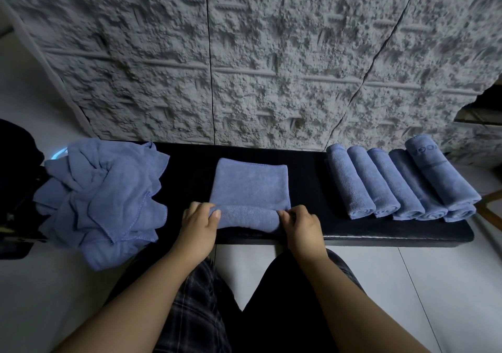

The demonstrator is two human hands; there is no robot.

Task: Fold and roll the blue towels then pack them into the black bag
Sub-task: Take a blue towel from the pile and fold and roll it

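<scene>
The left hand and right hand are gripping opposite ends of the part-rolled blue towel, fingers curled over the roll, thumbs pinching its near side. The towel is lying mid-bench, flat portion extending beyond the fingers.

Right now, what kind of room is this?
Probably a room in a home, though that is a guess: a padded black bench on pale floor tiles, against a rough grey wall. Blue towels lie heaped on it.
</scene>
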